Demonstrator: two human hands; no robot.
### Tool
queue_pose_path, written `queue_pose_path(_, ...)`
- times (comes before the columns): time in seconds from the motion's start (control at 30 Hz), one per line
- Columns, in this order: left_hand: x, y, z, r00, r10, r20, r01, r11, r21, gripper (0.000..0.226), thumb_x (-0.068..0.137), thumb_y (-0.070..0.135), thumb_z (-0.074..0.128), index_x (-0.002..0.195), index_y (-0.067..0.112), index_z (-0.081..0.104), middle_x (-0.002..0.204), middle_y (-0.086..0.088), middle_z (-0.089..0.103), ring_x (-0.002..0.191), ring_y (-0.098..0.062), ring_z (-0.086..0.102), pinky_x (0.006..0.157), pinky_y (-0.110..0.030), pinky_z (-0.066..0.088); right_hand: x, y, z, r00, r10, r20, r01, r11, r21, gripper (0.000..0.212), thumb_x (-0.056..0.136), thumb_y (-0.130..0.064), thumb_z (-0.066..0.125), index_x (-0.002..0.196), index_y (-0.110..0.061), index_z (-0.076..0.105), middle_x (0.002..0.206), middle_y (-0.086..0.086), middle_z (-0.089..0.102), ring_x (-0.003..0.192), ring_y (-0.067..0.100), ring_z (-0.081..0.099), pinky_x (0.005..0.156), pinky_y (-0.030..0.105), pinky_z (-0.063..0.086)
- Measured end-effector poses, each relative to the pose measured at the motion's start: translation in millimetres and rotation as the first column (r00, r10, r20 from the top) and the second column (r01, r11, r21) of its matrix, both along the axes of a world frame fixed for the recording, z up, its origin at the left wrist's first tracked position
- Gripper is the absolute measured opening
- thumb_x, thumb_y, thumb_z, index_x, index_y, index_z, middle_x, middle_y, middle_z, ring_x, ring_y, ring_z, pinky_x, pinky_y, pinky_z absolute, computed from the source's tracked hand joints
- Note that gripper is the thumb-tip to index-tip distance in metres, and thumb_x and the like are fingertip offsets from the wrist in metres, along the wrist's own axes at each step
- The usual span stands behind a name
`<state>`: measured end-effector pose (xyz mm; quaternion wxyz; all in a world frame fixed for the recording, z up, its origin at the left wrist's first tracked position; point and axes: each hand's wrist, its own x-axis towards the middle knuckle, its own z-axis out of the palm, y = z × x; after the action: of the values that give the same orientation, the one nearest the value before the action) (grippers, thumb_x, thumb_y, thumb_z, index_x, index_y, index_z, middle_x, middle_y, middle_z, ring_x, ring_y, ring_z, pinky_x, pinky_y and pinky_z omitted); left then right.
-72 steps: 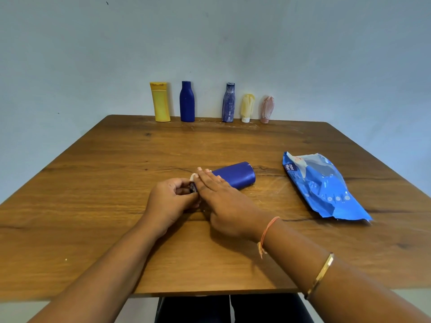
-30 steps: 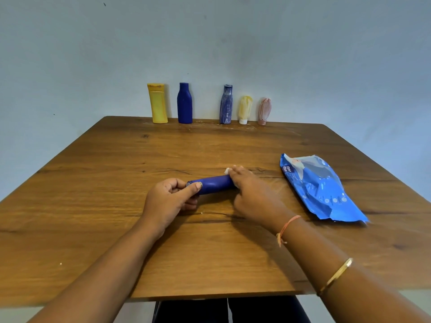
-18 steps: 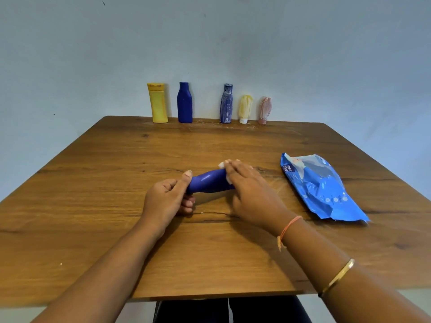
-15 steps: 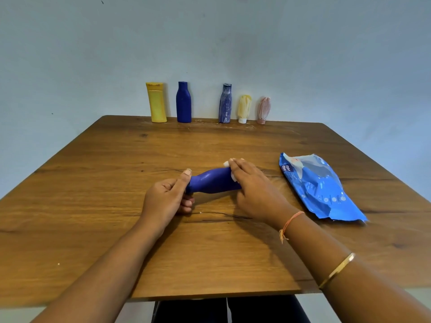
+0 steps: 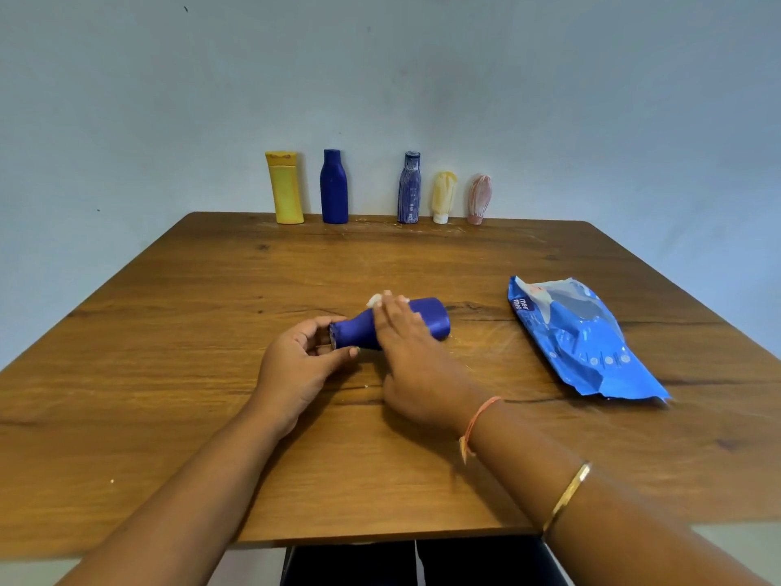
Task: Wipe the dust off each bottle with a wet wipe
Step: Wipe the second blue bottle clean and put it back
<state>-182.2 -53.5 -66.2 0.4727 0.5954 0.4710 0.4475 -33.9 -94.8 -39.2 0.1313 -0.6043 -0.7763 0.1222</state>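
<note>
As blue bottle lies flat: rolling is risked.
Left hand: fingers curled round neck.
Right hand: fingers straight, wet wipe pressed.

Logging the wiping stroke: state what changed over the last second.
The right hand slid the wet wipe along the blue bottle from its base toward the neck. The left hand kept its grip on the cap end. The wipes pack and back-row bottles stayed put.

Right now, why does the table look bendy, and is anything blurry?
Head view: the wide lens bows the edges of the table; the right hand on the lying blue bottle looks slightly motion-smeared; light is soft, shadows under the left hand faint.
</note>
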Motion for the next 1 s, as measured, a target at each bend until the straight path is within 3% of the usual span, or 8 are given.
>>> queue_pose_path(0.13, -1, 1, -2, 1.000, 0.027, 0.013, -0.027, 0.999, -0.032, 0.026, 0.075, 0.000, 0.071, 0.097, 0.013, 0.067, 0.093, -0.010, 0.072, 0.091, -0.023, 0.067, 0.083, -0.039, 0.053, -18, -8, -6, 0.984, 0.170, 0.049, -0.172, 0.985, 0.025, 0.080, 0.086, -0.005, 0.042, 0.147, -0.014, -0.009, 0.155, 0.002, -0.018, 0.141, 0.013, -0.019, 0.116, 0.031, -0.010)
queue_pose_path(0.2, 0, 0, -1, 1.000, 0.030, -0.005, -0.030, 0.999, -0.036, 0.024, 0.074, 0.003, 0.073, 0.095, 0.014, 0.068, 0.090, -0.011, 0.072, 0.088, -0.022, 0.067, 0.081, -0.037, 0.053, -10, -7, -6, 0.979, 0.189, 0.073, -0.190, 0.982, 0.012, 0.081, 0.086, -0.005, 0.042, 0.147, -0.016, -0.009, 0.155, 0.000, -0.018, 0.140, 0.011, -0.019, 0.115, 0.030, -0.011)
queue_pose_path(0.33, 2, 0, -1, 0.999, 0.041, -0.023, -0.041, 0.999, -0.031, 0.029, 0.073, 0.006, 0.075, 0.098, 0.016, 0.068, 0.086, -0.005, 0.072, 0.079, -0.012, 0.065, 0.076, -0.024, 0.051, 21, -2, -5, 1.000, 0.023, 0.016, -0.022, 0.998, -0.058, 0.083, 0.085, -0.001, 0.043, 0.147, -0.017, -0.009, 0.155, 0.000, -0.017, 0.141, 0.011, -0.017, 0.116, 0.033, -0.007)
queue_pose_path(0.43, 1, -1, 1, 0.997, 0.041, -0.070, -0.043, 0.999, -0.027, 0.030, 0.073, 0.008, 0.076, 0.099, 0.021, 0.067, 0.088, -0.002, 0.071, 0.081, -0.011, 0.064, 0.078, -0.023, 0.051, 44, 5, -4, 0.984, -0.169, -0.054, 0.160, 0.977, -0.138, 0.082, 0.086, -0.002, 0.046, 0.147, -0.013, -0.008, 0.156, 0.005, -0.014, 0.143, 0.016, -0.012, 0.118, 0.036, 0.001)
queue_pose_path(0.57, 0, -2, 3, 0.993, 0.025, -0.118, -0.028, 0.999, -0.021, 0.030, 0.073, 0.011, 0.076, 0.099, 0.025, 0.067, 0.090, 0.000, 0.071, 0.085, -0.012, 0.065, 0.081, -0.026, 0.051, 41, 5, -3, 0.970, -0.220, -0.105, 0.198, 0.962, -0.190, 0.078, 0.088, -0.003, 0.044, 0.147, -0.009, -0.007, 0.154, 0.009, -0.018, 0.143, 0.020, -0.013, 0.118, 0.034, 0.001)
queue_pose_path(0.73, 1, -2, 2, 0.992, 0.045, -0.115, -0.046, 0.999, -0.008, 0.030, 0.073, 0.011, 0.076, 0.100, 0.022, 0.068, 0.086, 0.001, 0.071, 0.080, -0.008, 0.064, 0.073, -0.018, 0.049, 19, -2, -7, 0.991, -0.128, -0.043, 0.123, 0.987, -0.104, 0.079, 0.087, -0.005, 0.046, 0.147, -0.009, -0.007, 0.155, 0.008, -0.017, 0.142, 0.020, -0.016, 0.117, 0.033, -0.003)
queue_pose_path(0.93, 1, -2, 1, 0.995, 0.022, -0.102, -0.023, 1.000, -0.016, 0.029, 0.073, 0.006, 0.075, 0.100, 0.013, 0.067, 0.081, -0.009, 0.072, 0.076, -0.018, 0.066, 0.075, -0.031, 0.052, -10, -11, -3, 0.999, 0.024, -0.041, -0.027, 0.997, -0.071, 0.081, 0.086, -0.006, 0.046, 0.147, -0.010, -0.008, 0.154, 0.006, -0.018, 0.141, 0.017, -0.019, 0.116, 0.032, -0.006)
queue_pose_path(1.0, 1, -1, 0, 0.992, 0.030, -0.119, -0.028, 0.999, 0.016, 0.035, 0.073, 0.009, 0.075, 0.105, 0.021, 0.066, 0.077, -0.006, 0.071, 0.071, -0.013, 0.064, 0.070, -0.029, 0.050, -21, -15, -1, 0.995, 0.098, -0.038, -0.100, 0.992, -0.076, 0.080, 0.085, -0.004, 0.044, 0.147, -0.009, -0.007, 0.154, 0.007, -0.018, 0.141, 0.017, -0.018, 0.118, 0.034, -0.004)
